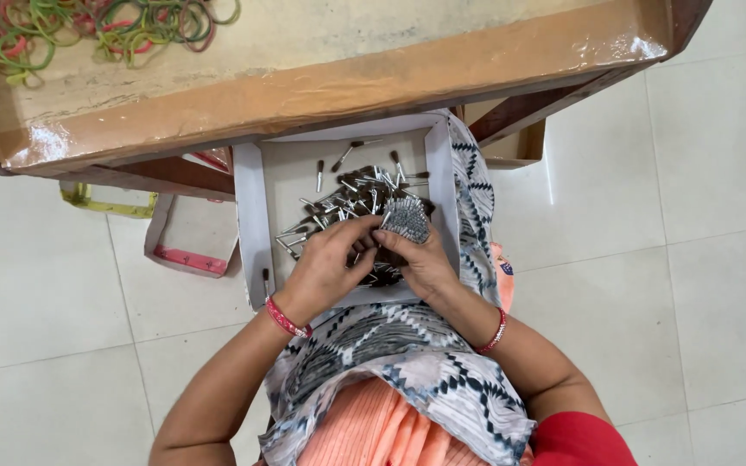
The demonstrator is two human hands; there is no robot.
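A shallow white cardboard box (pixel 254 211) rests on my lap and holds a heap of several small metal pins with dark brown tips (pixel 347 203). My right hand (pixel 425 259) grips a tight round bundle of these pins (pixel 407 220), their silver ends facing up. My left hand (pixel 325 263) is closed over loose pins at the heap's near edge, its fingers touching the right hand. Both wrists wear red bangles.
A low brown wooden table (pixel 321 91) stands just beyond the box, with several coloured rubber bands (pixel 105 30) at its far left. Box lids lie on the white tiled floor at left (pixel 187 246). A patterned scarf covers my lap.
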